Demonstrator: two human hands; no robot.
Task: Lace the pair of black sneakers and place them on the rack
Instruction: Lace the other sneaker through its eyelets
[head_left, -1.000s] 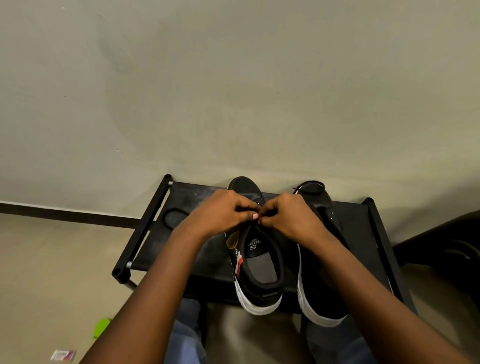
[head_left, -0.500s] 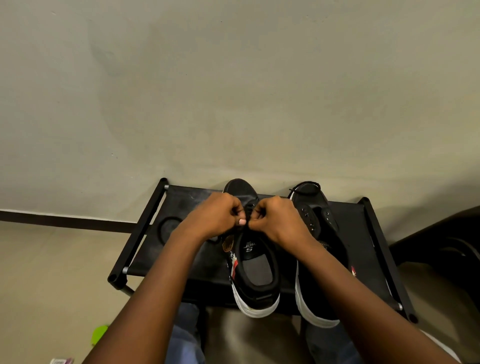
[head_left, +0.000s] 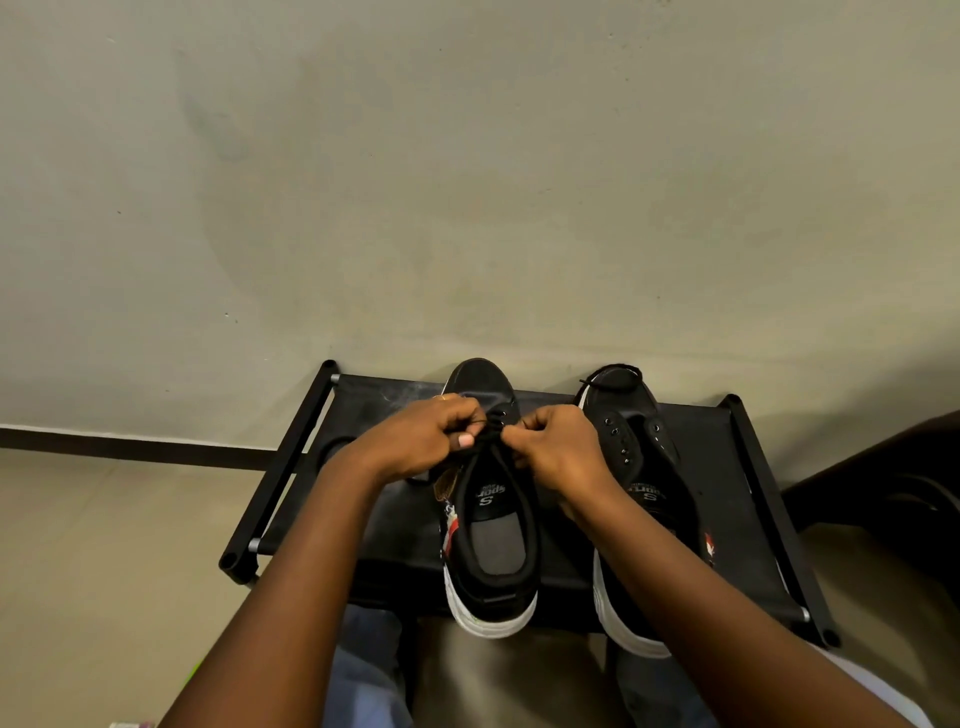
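On the rack (head_left: 363, 415) | left hand (head_left: 415, 436), right hand (head_left: 558, 441) pinch the lace (head_left: 491, 438) of the left sneaker (head_left: 491, 519), drawn slightly apart since a second ago | apparently tightening | right sneaker (head_left: 639, 467) unlaced

Single view only, head-worn wide-angle camera, looking forward and steeply down. Wall (head_left: 467, 182) fills the upper half, floor (head_left: 104, 545) at lower left, so the wearer faces the wall at close range. Both forearms enter from the bottom edge; left hand (head_left: 415, 439) and right hand (head_left: 558, 447) sit just below frame centre, near the lens. Rack (head_left: 374, 519) lies low in frame, seen from above, its far edge against the wall. Straight lines bow toward the edges. No second view to overlap.
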